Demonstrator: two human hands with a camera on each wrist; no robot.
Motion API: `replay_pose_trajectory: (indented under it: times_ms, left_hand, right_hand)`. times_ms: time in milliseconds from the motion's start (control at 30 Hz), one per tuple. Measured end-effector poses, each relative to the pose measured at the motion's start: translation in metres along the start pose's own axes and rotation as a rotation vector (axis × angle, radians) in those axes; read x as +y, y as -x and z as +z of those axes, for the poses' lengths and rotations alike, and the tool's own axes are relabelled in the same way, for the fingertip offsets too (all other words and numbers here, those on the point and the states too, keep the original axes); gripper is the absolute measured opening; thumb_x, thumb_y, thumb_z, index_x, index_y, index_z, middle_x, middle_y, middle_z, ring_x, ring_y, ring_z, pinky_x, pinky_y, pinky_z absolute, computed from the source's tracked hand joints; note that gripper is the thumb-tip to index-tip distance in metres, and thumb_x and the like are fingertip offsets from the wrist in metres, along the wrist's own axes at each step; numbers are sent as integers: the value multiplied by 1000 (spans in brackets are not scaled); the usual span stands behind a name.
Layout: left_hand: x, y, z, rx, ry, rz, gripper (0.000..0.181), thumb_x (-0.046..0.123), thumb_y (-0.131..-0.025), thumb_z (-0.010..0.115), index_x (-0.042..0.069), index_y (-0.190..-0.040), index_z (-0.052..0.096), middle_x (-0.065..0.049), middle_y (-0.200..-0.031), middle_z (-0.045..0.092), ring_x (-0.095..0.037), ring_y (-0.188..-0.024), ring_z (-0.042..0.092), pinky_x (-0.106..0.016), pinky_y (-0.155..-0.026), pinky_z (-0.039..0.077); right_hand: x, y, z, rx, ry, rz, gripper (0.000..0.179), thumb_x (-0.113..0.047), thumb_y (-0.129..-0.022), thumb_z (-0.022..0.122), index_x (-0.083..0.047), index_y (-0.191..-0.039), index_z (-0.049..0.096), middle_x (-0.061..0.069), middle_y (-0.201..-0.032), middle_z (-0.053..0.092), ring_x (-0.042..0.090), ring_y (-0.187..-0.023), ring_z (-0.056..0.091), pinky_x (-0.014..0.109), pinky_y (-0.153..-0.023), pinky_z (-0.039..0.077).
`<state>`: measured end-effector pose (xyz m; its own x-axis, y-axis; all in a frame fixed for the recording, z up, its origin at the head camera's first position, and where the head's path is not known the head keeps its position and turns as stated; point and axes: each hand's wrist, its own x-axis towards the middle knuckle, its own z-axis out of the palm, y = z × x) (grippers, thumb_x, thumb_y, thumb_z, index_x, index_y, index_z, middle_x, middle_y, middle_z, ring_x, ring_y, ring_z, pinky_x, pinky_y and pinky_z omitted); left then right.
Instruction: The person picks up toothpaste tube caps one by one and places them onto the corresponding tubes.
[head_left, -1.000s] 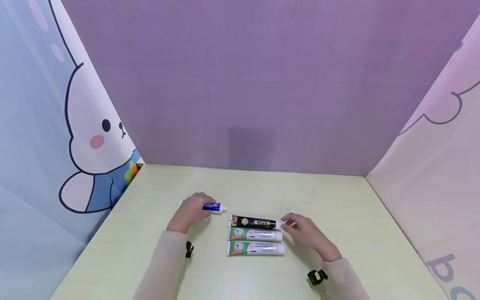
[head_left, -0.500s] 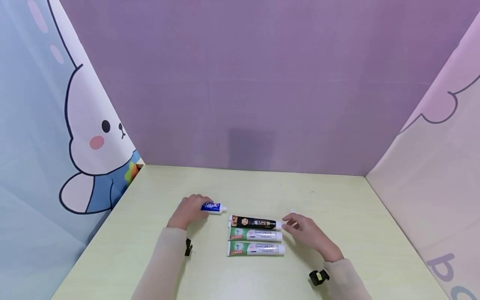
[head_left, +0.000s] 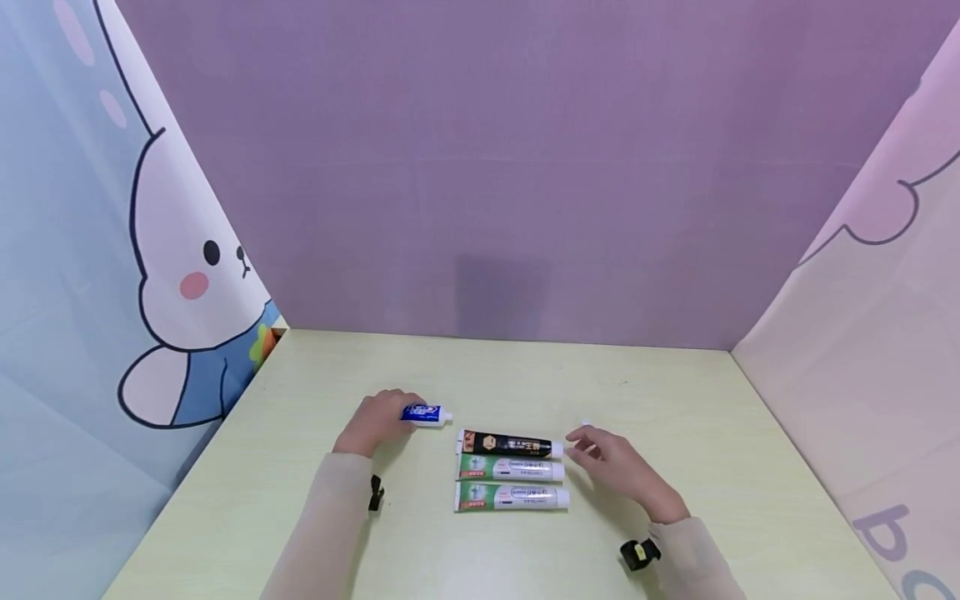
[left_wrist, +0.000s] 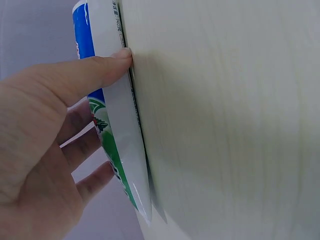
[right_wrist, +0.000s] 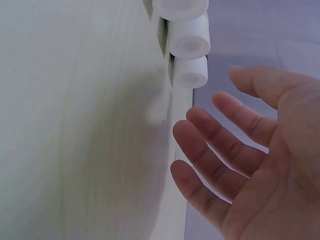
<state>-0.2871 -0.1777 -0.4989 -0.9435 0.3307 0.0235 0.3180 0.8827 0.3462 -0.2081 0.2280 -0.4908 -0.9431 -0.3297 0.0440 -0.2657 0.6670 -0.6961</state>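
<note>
In the head view, my left hand (head_left: 379,421) grips a blue and white toothpaste tube (head_left: 425,414), its cap end pointing right. The left wrist view shows the thumb along the white side of this toothpaste tube (left_wrist: 120,120) and the fingers on the printed side; the tube lies close along the tabletop. My right hand (head_left: 615,462) hovers with loosely bent, parted fingers beside the cap of a black toothpaste tube (head_left: 510,444). Nothing is between those fingers in the right wrist view, where several white caps (right_wrist: 190,42) line up above the fingertips.
Below the black tube lie two green and white toothpaste tubes, an upper tube (head_left: 512,469) and a lower tube (head_left: 512,497), in a stacked row. A small white object (head_left: 586,422) peeks out behind my right hand. A purple panel (head_left: 495,183) stands at the table's (head_left: 645,379) back edge.
My left hand has drawn slightly left along the blue tube, uncovering more of its print. My right hand has drifted a little to the right. The row of tubes looks unmoved.
</note>
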Motion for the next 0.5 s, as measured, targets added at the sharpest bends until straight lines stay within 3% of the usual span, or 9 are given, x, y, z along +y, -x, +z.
replay_pose_trajectory:
  times_ms: [500]
  left_hand:
    - [-2,3,1,-17,42,-28,39,16,-86,80,20,-123,70,-4,-114,66,-24,-102,62,-48,-93,50]
  right_hand:
    - [1,1,2,6,2,-39,23,-19,-100,62,-4,-117,67,5,-101,68,19,-87,64,33,-75,54]
